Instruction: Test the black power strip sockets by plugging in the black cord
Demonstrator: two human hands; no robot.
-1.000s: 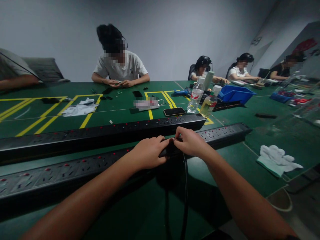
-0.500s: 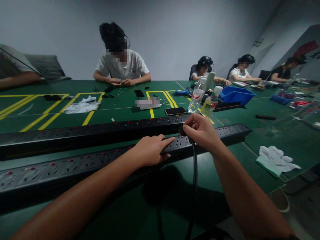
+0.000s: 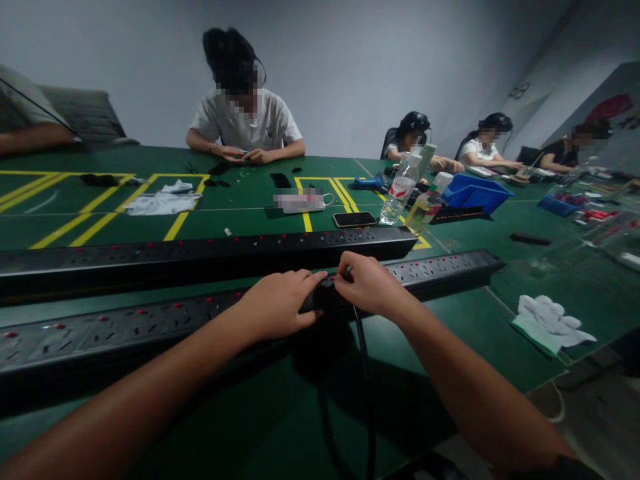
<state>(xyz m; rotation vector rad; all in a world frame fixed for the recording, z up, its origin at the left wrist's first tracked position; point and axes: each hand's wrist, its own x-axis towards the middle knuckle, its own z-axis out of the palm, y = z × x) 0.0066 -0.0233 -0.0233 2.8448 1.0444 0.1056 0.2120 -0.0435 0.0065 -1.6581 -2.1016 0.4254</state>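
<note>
A long black power strip [image 3: 445, 268] with several sockets and small red parts lies across the table in front of me. My left hand [image 3: 280, 300] grips it, fingers over the top and thumb along the near side. Right beside it, my right hand [image 3: 370, 283] pinches a black plug [image 3: 328, 285] at the strip's top; the fingers partly hide it, so I cannot tell how far its pins are in a socket. From under that hand a black cable [image 3: 369, 387] hangs down towards me. Behind lies a second black power strip [image 3: 225, 252], roughly parallel to the first.
Beyond the strips are a phone [image 3: 355, 219], a clear bottle [image 3: 399, 193], a bottle of yellowish liquid [image 3: 423, 210] and a blue bin [image 3: 475, 195]. White gloves [image 3: 550, 320] lie at right. Across the green table [image 3: 500, 233], a person [image 3: 245, 127] sits facing me; others sit farther right.
My right hand has moved left and slightly down with the plug, from above the strip to close beside my left hand. My left hand has shifted slightly left. The cable has swung left.
</note>
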